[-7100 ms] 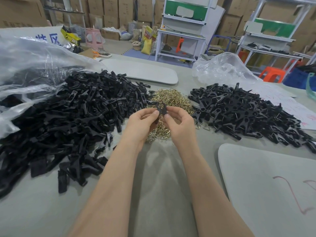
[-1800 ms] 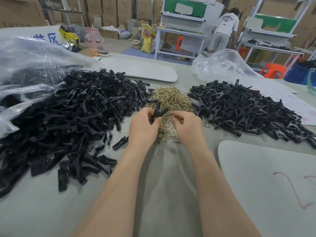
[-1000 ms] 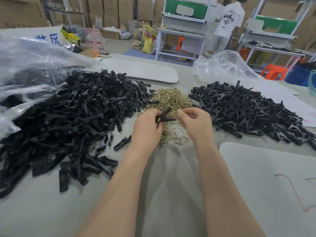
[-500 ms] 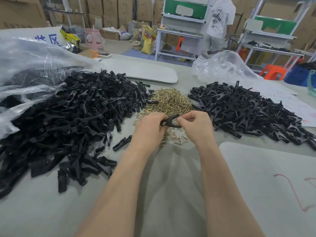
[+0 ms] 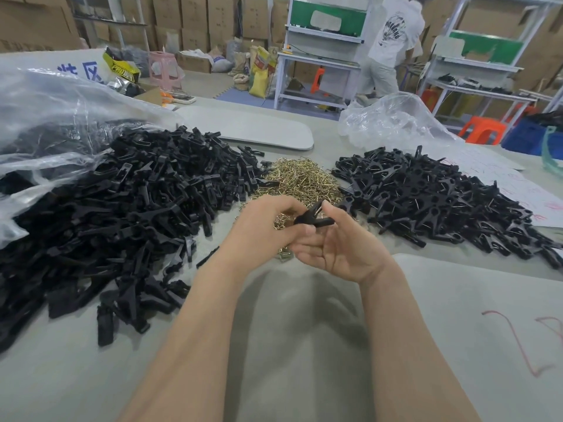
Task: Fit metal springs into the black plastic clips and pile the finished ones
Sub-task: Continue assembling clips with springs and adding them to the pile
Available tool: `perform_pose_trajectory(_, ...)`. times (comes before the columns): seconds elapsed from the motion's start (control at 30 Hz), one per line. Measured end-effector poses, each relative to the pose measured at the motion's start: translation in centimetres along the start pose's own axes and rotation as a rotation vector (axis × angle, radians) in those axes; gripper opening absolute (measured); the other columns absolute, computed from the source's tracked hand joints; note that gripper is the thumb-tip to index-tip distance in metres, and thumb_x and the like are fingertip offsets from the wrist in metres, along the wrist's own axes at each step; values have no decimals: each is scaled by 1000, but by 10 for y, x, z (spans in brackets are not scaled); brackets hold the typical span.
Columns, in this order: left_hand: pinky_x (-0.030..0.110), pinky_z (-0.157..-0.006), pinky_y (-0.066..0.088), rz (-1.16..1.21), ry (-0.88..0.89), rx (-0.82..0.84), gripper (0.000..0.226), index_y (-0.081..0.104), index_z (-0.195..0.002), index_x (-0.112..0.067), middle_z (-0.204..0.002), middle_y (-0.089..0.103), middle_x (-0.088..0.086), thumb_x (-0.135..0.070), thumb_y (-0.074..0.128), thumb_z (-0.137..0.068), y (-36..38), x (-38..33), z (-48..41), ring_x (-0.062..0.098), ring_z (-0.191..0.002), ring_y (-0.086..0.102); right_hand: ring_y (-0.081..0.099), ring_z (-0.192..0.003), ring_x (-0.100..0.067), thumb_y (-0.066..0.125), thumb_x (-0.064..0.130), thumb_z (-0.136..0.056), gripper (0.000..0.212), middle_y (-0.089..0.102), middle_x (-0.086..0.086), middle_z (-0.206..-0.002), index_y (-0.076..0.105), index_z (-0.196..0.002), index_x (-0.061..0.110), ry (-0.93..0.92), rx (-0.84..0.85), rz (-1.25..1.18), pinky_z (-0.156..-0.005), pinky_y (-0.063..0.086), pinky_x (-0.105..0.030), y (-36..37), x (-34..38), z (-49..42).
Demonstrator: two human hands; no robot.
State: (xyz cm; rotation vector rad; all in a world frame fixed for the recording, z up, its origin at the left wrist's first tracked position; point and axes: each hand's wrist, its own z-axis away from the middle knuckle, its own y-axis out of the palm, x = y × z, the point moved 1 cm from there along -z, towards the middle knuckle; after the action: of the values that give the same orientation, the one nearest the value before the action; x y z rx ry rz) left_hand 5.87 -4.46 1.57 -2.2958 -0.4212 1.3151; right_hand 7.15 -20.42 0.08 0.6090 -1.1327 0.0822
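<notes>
Clip heap (image 5: 137, 208) sprawls at nine o'clock on the tabletop (image 5: 289, 345), right beside a clear bag (image 5: 45, 117). Dead centre, the left hand (image 5: 268, 226) grips one black clip (image 5: 313, 220) over the near edge of the brass springs (image 5: 301, 181), which are piled at twelve o'clock. The right hand (image 5: 344, 248) sits palm up with its fingers relaxed, one fingertip touching the clip's top, and the spring-fitted pile (image 5: 441, 202) spreads at two o'clock.

Black clip (image 5: 313, 217) held tilted just before brass spring heap (image 5: 300, 181), loose clips (image 5: 137, 205) heaped left of it, sprung clips (image 5: 441, 202) piled right
</notes>
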Motion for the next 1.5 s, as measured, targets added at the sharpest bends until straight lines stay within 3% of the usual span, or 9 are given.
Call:
perform_pose_trajectory(0.2, 15, -85, 41, 5, 64, -16, 17, 70, -92, -15, -98, 62, -7, -16, 77, -76, 1, -1, -3, 6, -90, 56, 71, -63, -15, 50, 50, -75, 51, 72, -9, -69, 77, -81, 6, -97, 16, -103, -61, 59, -24, 4, -9, -8)
perform_pose_trajectory(0.47, 22, -85, 45, 64, 52, -9, 30, 64, -92, -40, -86, 64, -20, -18, 76, -76, 0, -2, -1, 0, -83, 57, 71, -61, -17, 55, 44, -73, 51, 72, -11, -69, 63, -99, 0, -143, -32, -145, -58, 59, -24, 4, -13, -11)
perform_pose_trajectory(0.67, 13, -82, 44, 103, 45, -1, 39, 60, -87, -52, -91, 65, -25, -18, 77, -76, -2, -2, 0, -5, -83, 57, 71, -62, -17, 54, 43, -75, 49, 72, -12, -69, 68, -95, 1, -154, -40, -144, -59, 59, -25, 2, -14, -12)
perform_pose_trajectory(0.83, 18, -82, 45, 119, 25, 14, 36, 62, -87, -51, -89, 65, -27, -20, 76, -76, -1, 0, 0, -3, -82, 57, 72, -63, -16, 54, 44, -74, 45, 72, -11, -70, 78, -81, 7, -157, -26, -154, -59, 58, -24, 4, -15, -12)
perform_pose_trajectory(1.03, 31, -92, 49, 164, 9, 37, 25, 68, -95, -39, -92, 69, -20, -20, 75, -79, -1, 0, -2, 4, -93, 63, 70, -59, -15, 56, 42, -73, 43, 71, -10, -68, 72, -86, 4, -144, -32, -189, -57, 59, -25, 8, -16, -13)
perform_pose_trajectory(1.13, 28, -91, 48, 202, -7, 44, 23, 69, -96, -35, -93, 70, -18, -19, 74, -79, -1, 0, -2, 5, -94, 63, 70, -59, -16, 54, 44, -74, 47, 71, -10, -70, 64, -94, 3, -130, -1, -206, -57, 59, -25, 7, -16, -14)
perform_pose_trajectory(1.33, 6, -70, 39, -34, -189, 19, 15, 66, -96, -26, -88, 65, -16, -23, 72, -82, -1, 17, -2, -1, -83, 56, 64, -57, -12, 57, 56, -78, 52, 71, -6, -73, 64, -101, 10, -132, -267, 174, -52, 54, -21, 7, -5, -12)
perform_pose_trajectory(1.4, 8, -65, 36, -105, -230, 72, 20, 66, -103, -24, -95, 65, -9, -20, 70, -84, 4, 21, -1, 6, -85, 56, 60, -56, -11, 66, 36, -86, 33, 70, -5, -80, 64, -109, 13, -209, -296, 369, -54, 52, -21, 7, 0, -8)
perform_pose_trajectory(1.5, 15, -80, 36, -104, -207, 65, 32, 63, -118, -23, -112, 62, -4, -18, 65, -87, 8, 20, -2, 9, -99, 55, 58, -51, -9, 65, 6, -87, 26, 66, -3, -74, 64, -114, 8, -288, -410, 630, -54, 51, -24, 11, 5, -9)
